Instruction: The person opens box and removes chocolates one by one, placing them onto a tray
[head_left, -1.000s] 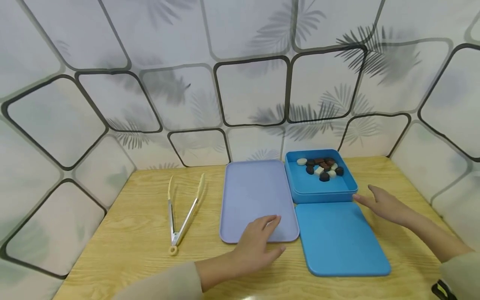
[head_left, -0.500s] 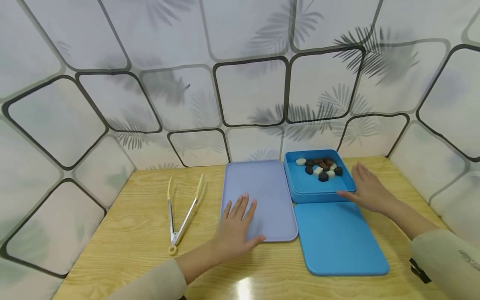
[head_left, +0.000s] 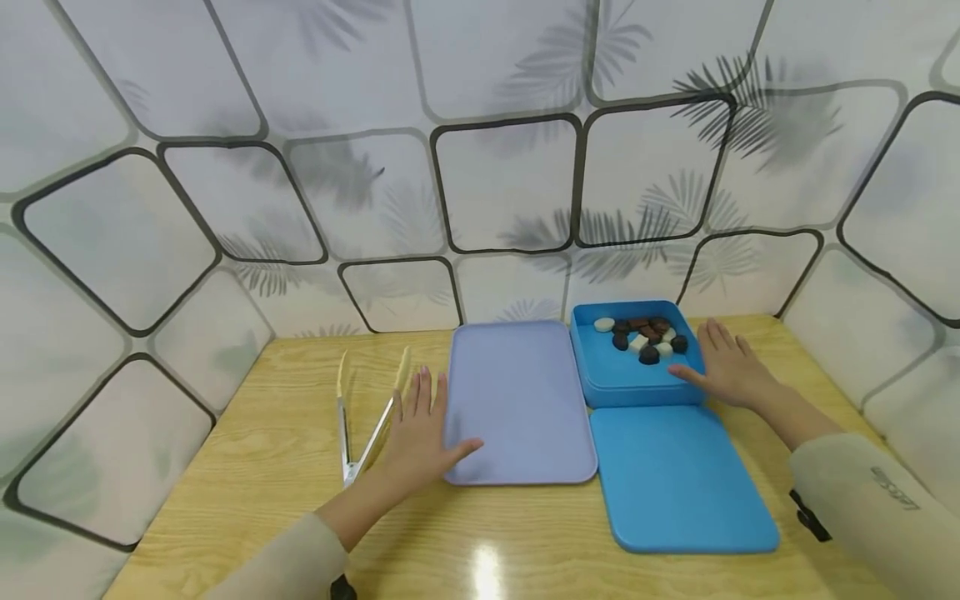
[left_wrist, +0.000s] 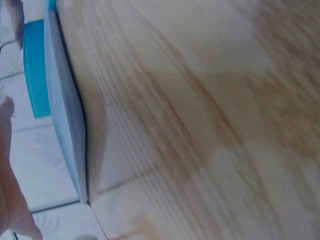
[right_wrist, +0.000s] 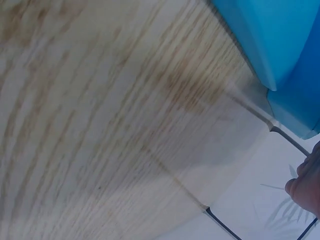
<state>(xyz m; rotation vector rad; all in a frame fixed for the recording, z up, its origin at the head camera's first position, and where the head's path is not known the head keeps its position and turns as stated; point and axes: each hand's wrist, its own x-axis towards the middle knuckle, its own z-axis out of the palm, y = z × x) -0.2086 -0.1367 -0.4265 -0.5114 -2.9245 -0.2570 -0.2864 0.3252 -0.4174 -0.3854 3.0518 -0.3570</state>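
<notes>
My left hand is held with straight fingers over the left edge of a lavender tray, partly covering a pair of tongs. The tongs lie spread, with cream-coloured tips and metal arms; their ring end is hidden behind the arm. Fingers extended, my right hand is at the right side of a blue box; whether it touches the box I cannot tell. Inside the box are several chocolates, dark, brown and white. Neither hand holds anything. In the right wrist view part of the right hand shows beyond the box.
A flat blue lid lies in front of the box, beside the tray. Everything stands on a wood-grain table. Patterned cloth walls enclose the back and both sides.
My left hand has moved left from over the tray's front right to its left edge, fingers now straight. The right hand has moved up and left to the box's side. The objects have stayed put.
</notes>
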